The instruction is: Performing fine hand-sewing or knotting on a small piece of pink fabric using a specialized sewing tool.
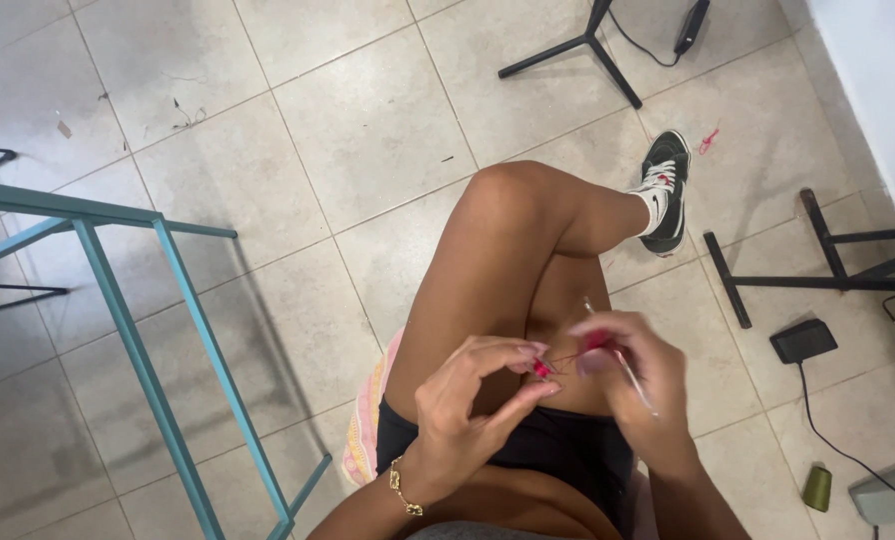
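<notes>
From my feed I look down on a floor of pale grey tiles (298, 120), and the biggest thing on it is a teal metal frame (128, 330) slanting across the left side. Black stand legs (578, 45) sit at the top, and another black stand (818, 265) lies to the right, with a black pedal (804, 341) and its cable just below it. A grey box (888, 497) and a small olive-green spool (818, 488) rest in the lower right corner.

The person sits with legs crossed, a black and white sneaker (666, 190) well out from the knee, and a pink striped cushion (366, 420) showing under the thigh.

Over the lap, the left hand (468, 405), with a gold bracelet (403, 488) at the wrist, pinches a tiny bright pink-red piece (542, 369) between thumb and fingertips. The right hand (633, 370), just beside it, is closed around a thin silvery hook (628, 368) whose shaft slants across the fingers. A fine reddish thread (566, 356) runs between the two hands. The small piece is too blurred for me to make out its shape.
</notes>
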